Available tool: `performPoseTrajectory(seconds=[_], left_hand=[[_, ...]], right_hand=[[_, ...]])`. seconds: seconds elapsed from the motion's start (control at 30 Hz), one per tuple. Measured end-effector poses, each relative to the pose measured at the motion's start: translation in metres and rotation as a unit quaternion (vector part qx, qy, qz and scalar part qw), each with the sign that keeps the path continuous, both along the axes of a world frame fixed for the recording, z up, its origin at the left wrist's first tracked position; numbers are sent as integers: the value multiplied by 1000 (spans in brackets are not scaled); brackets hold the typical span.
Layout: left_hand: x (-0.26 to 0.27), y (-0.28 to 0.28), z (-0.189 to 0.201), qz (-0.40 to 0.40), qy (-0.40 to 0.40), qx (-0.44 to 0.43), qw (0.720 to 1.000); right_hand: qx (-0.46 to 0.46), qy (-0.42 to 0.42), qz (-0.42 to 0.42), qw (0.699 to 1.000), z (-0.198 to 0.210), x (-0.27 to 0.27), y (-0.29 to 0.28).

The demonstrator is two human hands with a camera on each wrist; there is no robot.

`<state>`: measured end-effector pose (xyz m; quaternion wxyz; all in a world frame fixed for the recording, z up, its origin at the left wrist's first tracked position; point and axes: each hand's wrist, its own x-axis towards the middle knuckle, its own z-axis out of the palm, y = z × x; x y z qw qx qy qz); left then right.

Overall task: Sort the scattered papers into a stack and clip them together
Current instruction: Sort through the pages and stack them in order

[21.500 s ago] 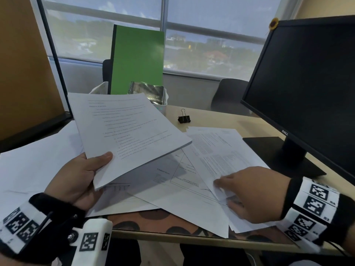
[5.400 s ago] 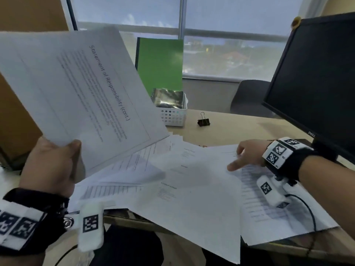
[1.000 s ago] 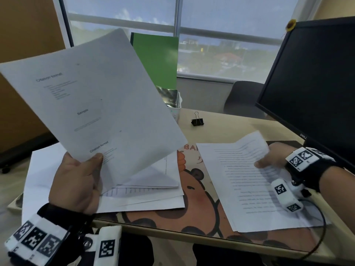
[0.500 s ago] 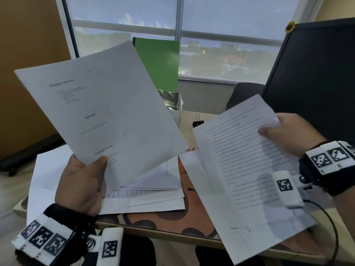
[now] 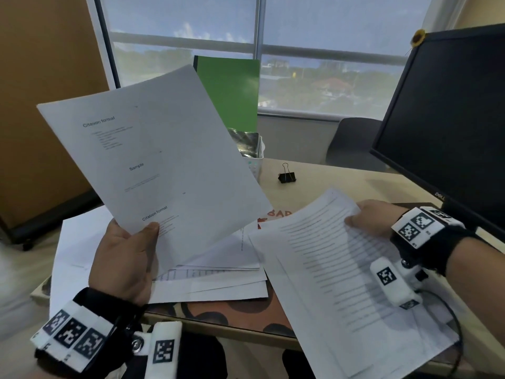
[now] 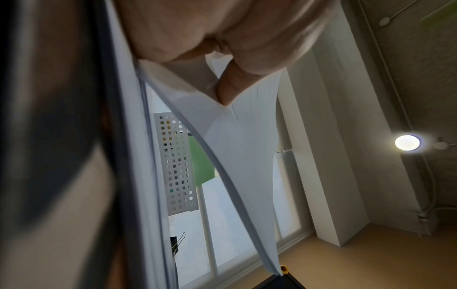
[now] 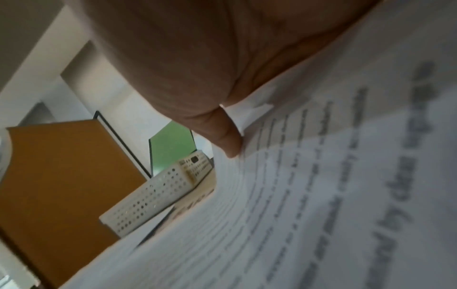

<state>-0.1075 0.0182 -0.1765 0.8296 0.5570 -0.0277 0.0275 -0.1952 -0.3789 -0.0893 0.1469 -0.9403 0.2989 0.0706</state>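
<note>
Thumbs pinch paper: left hand [image 5: 124, 262] w/ stack [image 5: 153, 165], right hand [image 5: 369, 218] w/ sheet [image 5: 328, 269].

Both hands are bare, with no gloves or rings. The left hand [image 5: 124, 258] has a wide black cloth band around its wrist. On that band sits a white strip with three black square code patterns [image 5: 71, 335]. A small white box [image 5: 163, 351] with one more black square pattern hangs from the band, next to a shiny round metal stud. The right hand [image 5: 374, 217] wears the same kind of black band, with white tags showing black square patterns [image 5: 418, 225]. A white box [image 5: 390, 281] with a square pattern hangs under it, and a thin black cable [image 5: 453, 318] loops away from it.
</note>
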Motion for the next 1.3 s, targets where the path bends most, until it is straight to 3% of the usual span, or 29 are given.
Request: performPoseTrajectory(seconds=[0.27,0.43,0.67,0.83,0.93,1.07,1.17,1.23,1.3], left_hand=[[-3,-1,2,0,-4,6,1000],[-2,1,2,11,-14,13,1000],[-3,0,4,1,-10,10,1000],[-5,-1,7,7,-3,4,1000],[-4,0,6,9,7,15,1000],[-6,1,7,9,3,22,1000],[-8,-2,11,-2,4,18,1000],[-9,-2,12,-4,9,20,1000],[-11,-3,14,-3,7,43,999]], right_hand=[[-88,85,74,990,-13,-9,30],[-101,79,33,991,-17,-3,25],[18,67,-12,997,-15,-1,4],[-75,58,51,994,-23,-3,7],[-70,47,50,995,-28,-2,7],[13,4,-31,999,-23,-9,9],[54,-84,-6,995,8,-20,-1],[168,-208,5,964,36,-32,-6],[298,-323,10,898,66,-51,-1]])
